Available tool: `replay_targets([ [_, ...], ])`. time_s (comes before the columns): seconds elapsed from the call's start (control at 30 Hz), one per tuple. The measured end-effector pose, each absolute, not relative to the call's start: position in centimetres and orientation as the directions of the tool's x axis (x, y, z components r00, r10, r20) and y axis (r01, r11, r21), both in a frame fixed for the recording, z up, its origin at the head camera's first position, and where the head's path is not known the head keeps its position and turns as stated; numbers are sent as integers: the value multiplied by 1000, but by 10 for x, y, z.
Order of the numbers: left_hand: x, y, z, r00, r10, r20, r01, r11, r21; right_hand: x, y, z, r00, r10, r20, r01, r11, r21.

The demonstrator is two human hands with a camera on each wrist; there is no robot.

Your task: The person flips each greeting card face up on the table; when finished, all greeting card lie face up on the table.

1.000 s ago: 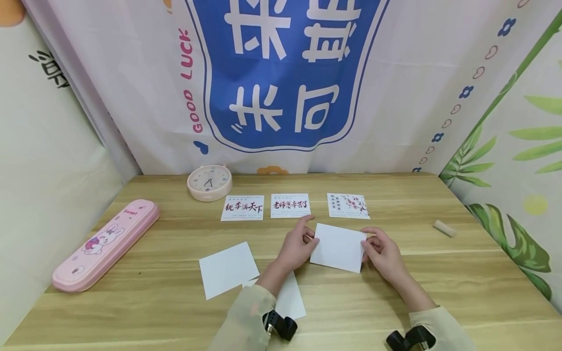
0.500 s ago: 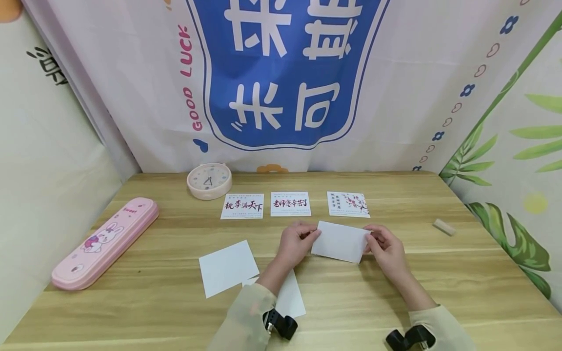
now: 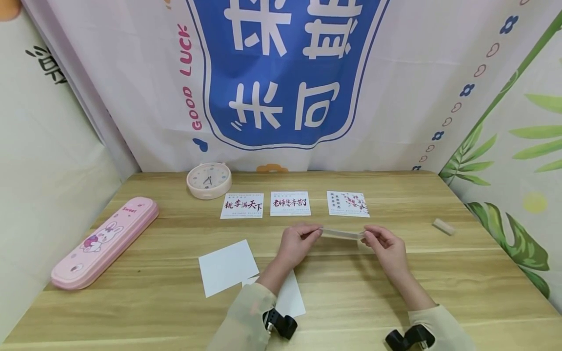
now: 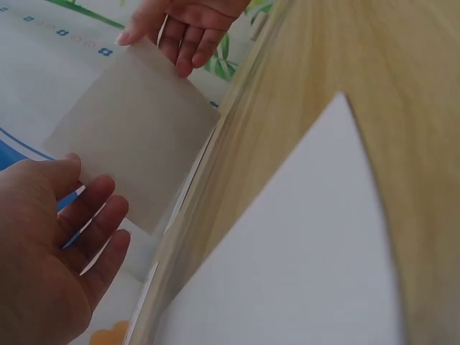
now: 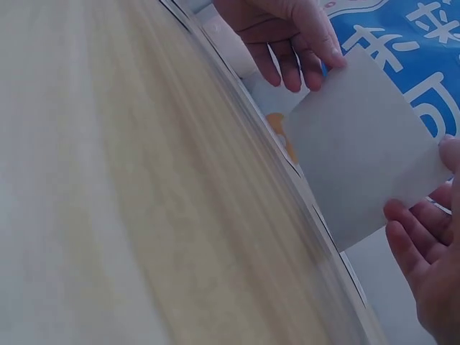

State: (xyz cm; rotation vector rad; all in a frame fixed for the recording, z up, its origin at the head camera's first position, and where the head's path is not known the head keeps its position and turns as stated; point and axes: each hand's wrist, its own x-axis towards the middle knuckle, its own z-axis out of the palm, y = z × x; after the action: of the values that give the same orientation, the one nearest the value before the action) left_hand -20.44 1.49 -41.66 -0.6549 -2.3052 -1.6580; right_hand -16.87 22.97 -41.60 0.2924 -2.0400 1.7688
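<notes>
Between my two hands a blank card [image 3: 341, 234] is held up, tilted so the head view catches it almost edge-on. My left hand [image 3: 296, 246] pinches its left edge between thumb and fingers. At the opposite edge, my right hand [image 3: 386, 248] pinches it the same way. Both wrist views show a plain, unprinted face of the card [image 4: 136, 129]. Two white cards lie on the table by my left forearm: one card [image 3: 228, 268] in full sight, the other card [image 3: 290, 295] partly hidden under the arm.
Behind my hands lie three printed cards in a row: a left card [image 3: 241, 205], a middle card [image 3: 290, 203] and a right card [image 3: 348, 204]. A round clock [image 3: 209, 181] stands back left, a pink pencil case [image 3: 105, 243] at left, a small beige block [image 3: 444, 227] at right.
The held card has tipped from showing its white face to nearly edge-on. My left index finger, earlier stretched out, has drawn in against the card; both hands stay in about the same place.
</notes>
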Motion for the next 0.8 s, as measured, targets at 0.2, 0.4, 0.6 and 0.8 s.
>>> replay_targets([
  [0.2,-202,15,-415,-914,248,321,376,221,900,-168,231,-418,-897,83,434,-416,171,-893],
  [0.4,-203,15,-416,-929,246,275,331,227,916,-170,233,-421,-912,12,409,-401,179,-899],
  [0.6,-203,16,-417,-937,263,230,301,274,913,-170,234,-421,-938,-15,345,-340,224,-913],
  [0.8,-204,17,-419,-941,266,207,286,305,908,-169,230,-419,-953,-19,303,-298,245,-922],
])
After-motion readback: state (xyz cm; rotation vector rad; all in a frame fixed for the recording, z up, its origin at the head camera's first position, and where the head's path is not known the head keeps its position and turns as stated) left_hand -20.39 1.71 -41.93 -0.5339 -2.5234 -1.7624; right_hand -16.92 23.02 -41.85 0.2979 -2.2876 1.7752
